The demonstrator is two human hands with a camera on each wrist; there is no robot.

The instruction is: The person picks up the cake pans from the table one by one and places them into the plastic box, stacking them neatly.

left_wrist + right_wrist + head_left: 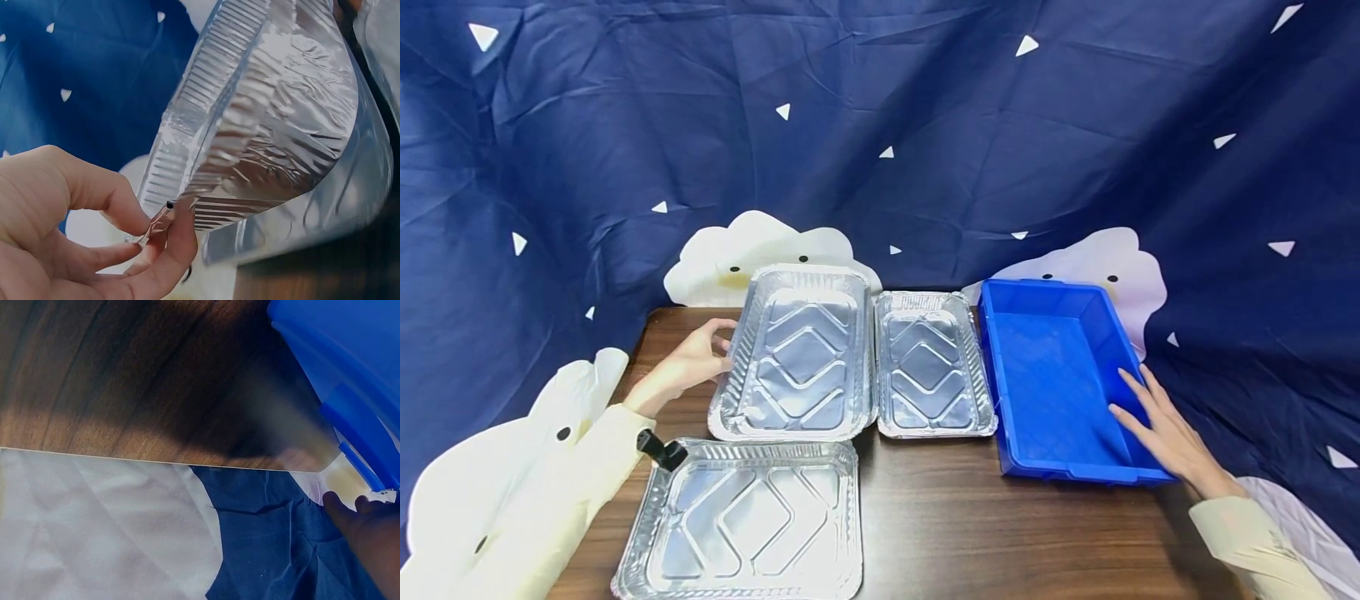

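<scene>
My left hand pinches the left rim of a large foil tray at the back left. In the left wrist view, thumb and fingers close on the edge of this foil tray; its ridged side faces the camera, and more foil shows beneath it. My right hand is at the right wall of a blue plastic bin, fingers extended over the rim. Only part of the right hand shows beside the blue bin in the right wrist view; firm contact is unclear.
A narrower foil tray stands between the large tray and the bin. Another foil tray lies at the front left, under a black wrist device. All stand on a brown wooden table, with a dark blue patterned cloth behind.
</scene>
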